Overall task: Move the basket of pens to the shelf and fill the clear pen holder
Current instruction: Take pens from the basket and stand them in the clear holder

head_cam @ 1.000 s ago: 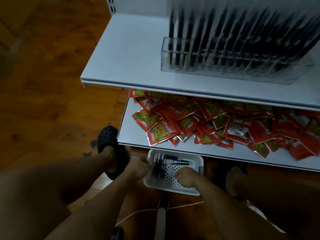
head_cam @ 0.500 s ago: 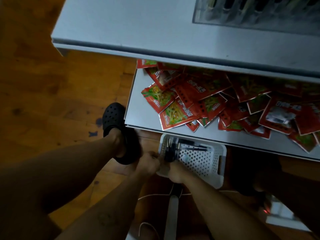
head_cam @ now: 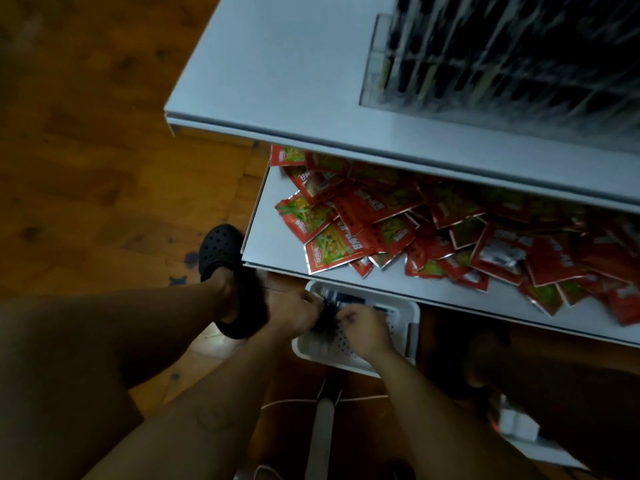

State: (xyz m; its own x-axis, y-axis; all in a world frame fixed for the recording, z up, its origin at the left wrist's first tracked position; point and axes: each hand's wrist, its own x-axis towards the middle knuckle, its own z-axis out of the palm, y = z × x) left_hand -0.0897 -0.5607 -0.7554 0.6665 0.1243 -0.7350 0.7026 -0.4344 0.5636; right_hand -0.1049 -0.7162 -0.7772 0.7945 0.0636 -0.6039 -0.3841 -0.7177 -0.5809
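1. The white perforated plastic basket sits on the brown wooden floor, with its far end tucked under the front edge of a lower pale grey shelf.
2. The left hand comes in over the basket's left rim. Its forearm runs in from the bottom left, and the fingers are curled round a bunch of black pens.
3. The right hand hangs over the middle of the basket, knuckles up. Its fingers are bent and clamped on the same bunch from the other side, so the two hands are nearly touching.
4. A few loose dark pens lie at the basket's far end, too blurry to count.
5. Just past the basket, the lower shelf holds a messy heap of red foil snack packets.
6. Further up and to the right of the basket, the upper pale grey shelf carries the clear plastic pen holder. It's packed with upright dark pens, all smeared by motion blur.
7. Left of the basket there's a foot in a black clog, with a bare leg running off to the left.
8. On the near side of the basket, a thin white cable crosses the floor beside a white tube.
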